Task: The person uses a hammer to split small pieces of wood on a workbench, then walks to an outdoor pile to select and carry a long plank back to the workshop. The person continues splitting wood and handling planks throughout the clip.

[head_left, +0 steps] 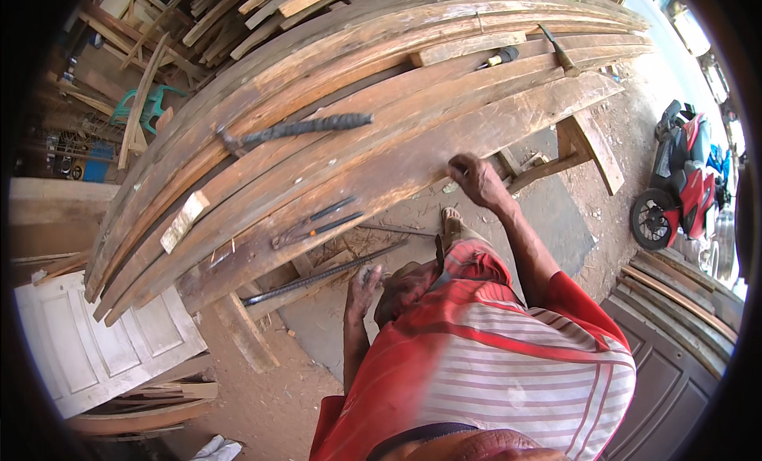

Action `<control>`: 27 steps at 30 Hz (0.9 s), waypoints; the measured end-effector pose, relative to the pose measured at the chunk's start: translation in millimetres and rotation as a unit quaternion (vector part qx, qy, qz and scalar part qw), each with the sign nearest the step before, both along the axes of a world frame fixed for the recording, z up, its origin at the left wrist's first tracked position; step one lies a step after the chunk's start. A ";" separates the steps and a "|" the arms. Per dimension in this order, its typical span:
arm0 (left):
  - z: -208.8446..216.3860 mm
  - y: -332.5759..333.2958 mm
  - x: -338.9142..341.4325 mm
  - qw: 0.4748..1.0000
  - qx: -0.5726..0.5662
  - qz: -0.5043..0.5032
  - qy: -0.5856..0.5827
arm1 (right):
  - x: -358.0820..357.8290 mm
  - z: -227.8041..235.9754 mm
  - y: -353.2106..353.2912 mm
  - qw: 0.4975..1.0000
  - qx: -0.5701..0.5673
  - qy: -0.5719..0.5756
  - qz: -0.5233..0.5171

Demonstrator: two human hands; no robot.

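Observation:
My right hand is at the near edge of a long brown plank. Its fingers are curled in, and whatever they may hold is hidden. Lower and to the left, my left hand is raised beside my red shirt, clear of the plank, with bent fingers; I cannot make out anything in them. Pliers with dark handles lie on the plank, left of my right hand. Farther back, a hammer with a black-wrapped handle rests across the boards. A black-and-yellow handled tool and a wooden-handled tool lie at the far right.
Long boards lie side by side on wooden trestles. Wood offcuts sit on top. A ribbed metal bar is below the near edge. A white panelled door leans at left; a red motorcycle stands at right.

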State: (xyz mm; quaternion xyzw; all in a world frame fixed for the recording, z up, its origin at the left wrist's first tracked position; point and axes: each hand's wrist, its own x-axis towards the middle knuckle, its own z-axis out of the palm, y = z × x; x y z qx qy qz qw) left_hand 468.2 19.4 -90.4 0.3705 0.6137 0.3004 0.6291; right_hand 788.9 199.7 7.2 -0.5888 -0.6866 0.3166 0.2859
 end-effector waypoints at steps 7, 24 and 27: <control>9.8 32.1 89.1 0.993 -0.044 0.086 0.066 | 196.7 1.2 144.2 0.878 0.370 -0.154 -0.262; 143.0 376.8 209.7 0.850 0.281 -0.004 0.446 | 280.0 -1.5 235.5 0.900 0.041 0.253 -0.353; 131.7 401.7 226.2 0.897 0.194 -0.033 0.395 | 275.5 -16.6 243.8 0.933 0.044 0.233 -0.272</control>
